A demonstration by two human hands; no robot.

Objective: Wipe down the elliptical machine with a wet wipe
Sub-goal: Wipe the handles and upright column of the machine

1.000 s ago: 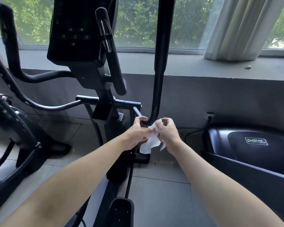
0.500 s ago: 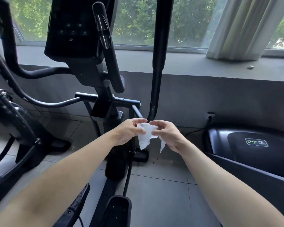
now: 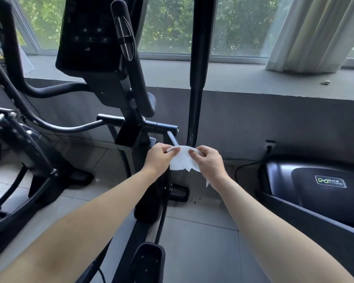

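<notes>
you hold the wet wipe (image 3: 182, 160) up in the air with both hands. your left hand (image 3: 158, 158) pinches its top left edge with curled fingers and thumb. your right hand (image 3: 208, 162) pinches its top right edge the same way. the wipe is white and thin, spread open between your hands, and its ragged bottom edge hangs down. a small bit of it pokes out under your right wrist.

the wipe is right in front of the black elliptical machine (image 3: 131, 127), just below the short cross bar (image 3: 161, 126) and near the bottom of the tall handle bar (image 3: 198, 78). i cannot tell if the wipe touches the machine.

the machine's dark screen box (image 3: 90, 33) is up high on the left. a foot pedal (image 3: 149, 262) sits low, between your arms. another black machine (image 3: 29, 150) stands to the left. a dark machine with a green logo (image 3: 325, 180) is on the right. a pale curtain (image 3: 315, 33) hangs at the window, top right. the floor (image 3: 192, 252) has grey tiles.
</notes>
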